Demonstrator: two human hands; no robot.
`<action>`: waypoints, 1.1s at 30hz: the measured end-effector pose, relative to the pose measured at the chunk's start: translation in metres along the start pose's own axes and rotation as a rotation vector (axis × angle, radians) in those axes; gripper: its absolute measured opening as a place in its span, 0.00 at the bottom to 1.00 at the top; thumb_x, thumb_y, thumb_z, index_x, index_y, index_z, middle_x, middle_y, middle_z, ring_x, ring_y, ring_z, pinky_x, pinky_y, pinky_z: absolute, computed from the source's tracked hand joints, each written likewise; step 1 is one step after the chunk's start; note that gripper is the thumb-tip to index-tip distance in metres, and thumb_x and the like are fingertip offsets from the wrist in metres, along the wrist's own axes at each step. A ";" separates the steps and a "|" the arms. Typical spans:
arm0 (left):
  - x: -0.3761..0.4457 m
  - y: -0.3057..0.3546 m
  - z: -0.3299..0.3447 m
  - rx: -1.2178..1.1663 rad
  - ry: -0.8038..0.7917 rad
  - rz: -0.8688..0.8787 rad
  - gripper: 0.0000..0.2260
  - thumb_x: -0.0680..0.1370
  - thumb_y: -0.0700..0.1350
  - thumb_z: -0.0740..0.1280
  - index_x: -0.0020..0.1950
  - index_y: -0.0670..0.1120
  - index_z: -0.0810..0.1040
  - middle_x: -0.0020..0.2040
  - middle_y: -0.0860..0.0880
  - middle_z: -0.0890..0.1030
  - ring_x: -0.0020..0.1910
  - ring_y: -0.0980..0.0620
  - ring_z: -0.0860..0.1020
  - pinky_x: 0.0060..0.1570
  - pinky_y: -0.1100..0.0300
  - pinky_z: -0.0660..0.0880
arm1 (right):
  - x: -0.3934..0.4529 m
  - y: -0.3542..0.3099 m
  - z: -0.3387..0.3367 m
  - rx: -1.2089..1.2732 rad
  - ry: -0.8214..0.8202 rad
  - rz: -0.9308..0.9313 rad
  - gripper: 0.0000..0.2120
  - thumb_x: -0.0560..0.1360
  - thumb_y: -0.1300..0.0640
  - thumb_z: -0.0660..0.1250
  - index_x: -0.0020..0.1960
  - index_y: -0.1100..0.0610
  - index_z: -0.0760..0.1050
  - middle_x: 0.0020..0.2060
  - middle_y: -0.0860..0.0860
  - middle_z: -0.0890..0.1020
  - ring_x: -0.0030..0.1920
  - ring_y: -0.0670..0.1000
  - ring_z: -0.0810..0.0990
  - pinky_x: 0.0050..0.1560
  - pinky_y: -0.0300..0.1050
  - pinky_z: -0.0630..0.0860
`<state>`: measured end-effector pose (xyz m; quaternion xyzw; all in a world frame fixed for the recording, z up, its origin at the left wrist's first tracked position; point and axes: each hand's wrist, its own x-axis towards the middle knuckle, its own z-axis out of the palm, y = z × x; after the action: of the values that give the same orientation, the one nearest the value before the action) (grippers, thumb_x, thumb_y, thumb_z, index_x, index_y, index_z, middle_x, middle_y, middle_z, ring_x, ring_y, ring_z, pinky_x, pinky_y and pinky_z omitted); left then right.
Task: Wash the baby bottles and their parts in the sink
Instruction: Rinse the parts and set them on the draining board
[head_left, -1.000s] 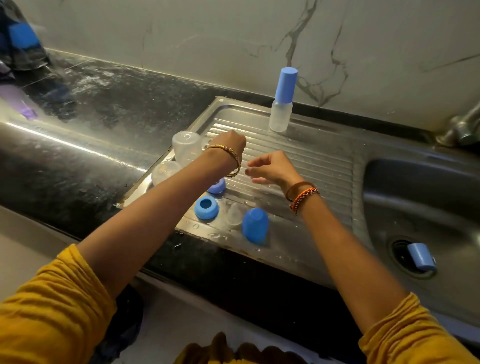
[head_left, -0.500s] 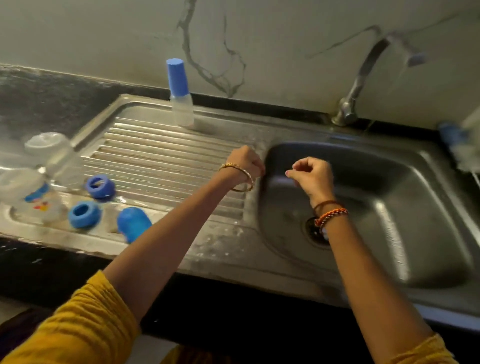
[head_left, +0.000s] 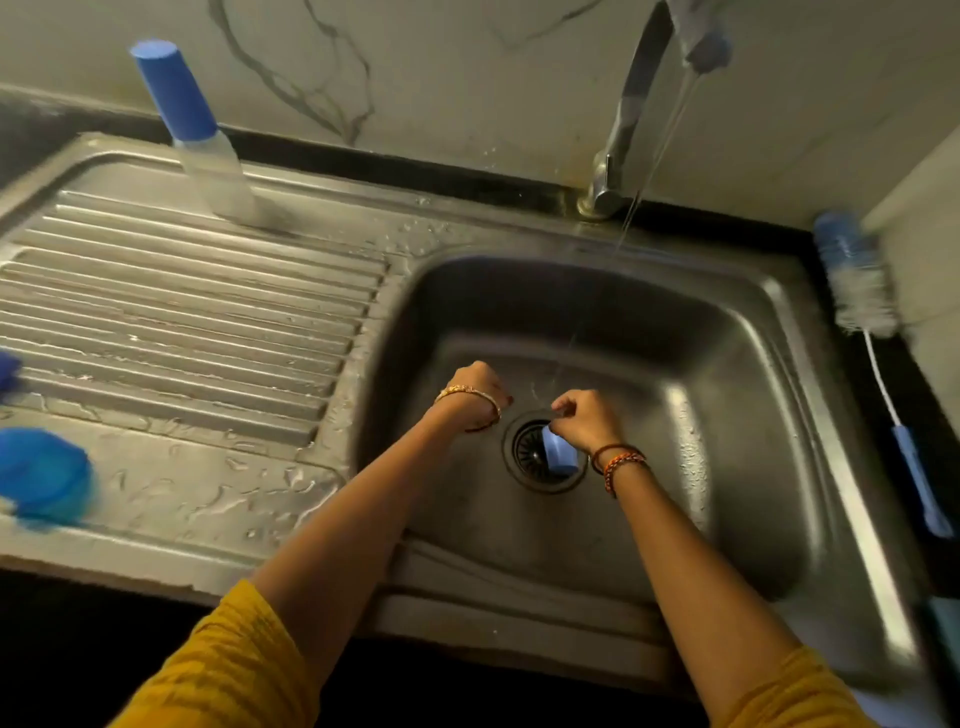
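Head view is showing both hands down in the sink basin (head_left: 727, 364), where 1 second ago they were working over the drainboard among the loose bottle parts. That shift is moving the work from the sorting side to the rinsing side. The tap (head_left: 618, 135) is running, and its thin stream (head_left: 631, 218) is falling just beyond and between the 2 hands.

The left hand (head_left: 475, 395) is curling into a loose fist, and I cannot tell whether anything small or clear is sitting inside it. The right hand (head_left: 584, 418) is pinching its fingertips together as if on something small, but what it is holding, if anything, is not showing.

A blue cap (head_left: 558, 454) is lying on the drain (head_left: 530, 449), directly under the right hand and partly hidden by its wrist. Far to the left of the left hand, a capped bottle (head_left: 208, 150) is standing at the back of the drainboard (head_left: 182, 291), and another blue part (head_left: 44, 478) is sitting blurred at the frame edge. Well to the right of the right hand, a bottle brush (head_left: 865, 296) is lying along the sink rim.

Judging from this, rinsing is only starting, and most parts are still waiting on the drainboard.
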<state>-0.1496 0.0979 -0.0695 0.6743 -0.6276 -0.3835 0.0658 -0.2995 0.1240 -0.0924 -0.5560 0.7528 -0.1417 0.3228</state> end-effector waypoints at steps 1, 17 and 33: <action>0.003 0.002 0.007 0.000 -0.008 -0.007 0.12 0.76 0.42 0.65 0.58 0.40 0.80 0.57 0.42 0.80 0.56 0.44 0.77 0.54 0.57 0.72 | 0.001 0.005 0.002 -0.046 -0.015 -0.003 0.13 0.71 0.65 0.67 0.55 0.61 0.78 0.55 0.58 0.80 0.57 0.57 0.77 0.58 0.47 0.72; 0.031 -0.033 0.059 0.403 -0.020 0.092 0.23 0.77 0.36 0.61 0.72 0.44 0.62 0.68 0.41 0.67 0.67 0.39 0.62 0.64 0.51 0.63 | 0.014 0.018 0.042 -0.241 0.077 -0.239 0.17 0.73 0.62 0.62 0.61 0.53 0.76 0.60 0.52 0.76 0.61 0.55 0.68 0.59 0.43 0.66; 0.034 0.039 0.012 -0.884 0.149 0.429 0.12 0.75 0.34 0.66 0.59 0.35 0.75 0.50 0.38 0.80 0.45 0.53 0.79 0.48 0.64 0.77 | 0.022 -0.025 -0.034 0.298 0.375 -0.429 0.11 0.76 0.60 0.64 0.57 0.63 0.78 0.55 0.60 0.72 0.55 0.51 0.70 0.49 0.27 0.65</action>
<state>-0.1913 0.0639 -0.0706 0.4629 -0.5233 -0.5416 0.4675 -0.3067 0.0907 -0.0599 -0.6128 0.6357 -0.4153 0.2190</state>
